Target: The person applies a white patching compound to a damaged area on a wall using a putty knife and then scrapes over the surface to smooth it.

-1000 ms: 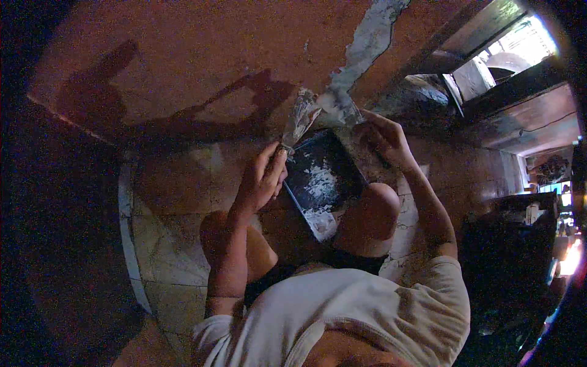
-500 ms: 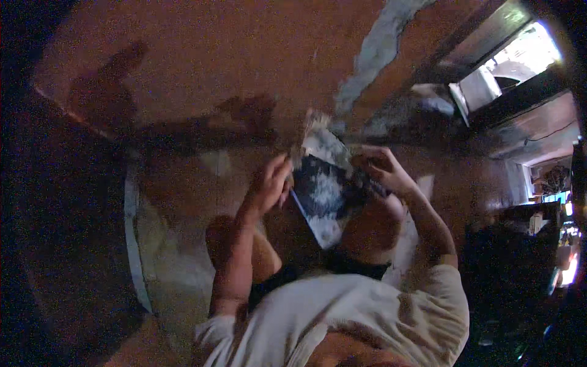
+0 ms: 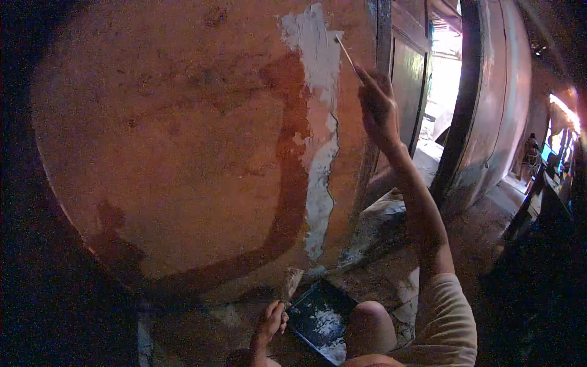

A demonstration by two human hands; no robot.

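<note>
My right hand (image 3: pixel 379 104) is raised on an outstretched arm and closed around a thin putty knife (image 3: pixel 347 50), seen almost edge-on. Its tip meets the upper part of a whitish filler patch (image 3: pixel 318 61) on the orange-brown wall. Low down, my left hand (image 3: pixel 273 319) is closed on the handle of a second putty knife (image 3: pixel 293 281), whose pale, smeared blade points up. Beside that hand, at its right, a dark tray (image 3: pixel 309 300) holds white paste (image 3: pixel 327 323).
The orange wall (image 3: pixel 183 153) fills the left and middle, with a ragged pale strip (image 3: pixel 319 196) running down it. A doorway frame (image 3: pixel 455 98) with bright light stands to the right. My bent knee (image 3: pixel 371 324) is beside the tray.
My right hand has left the tray and risen to the wall with the putty knife. My view has tilted up, so the tray and left hand now appear lower.
</note>
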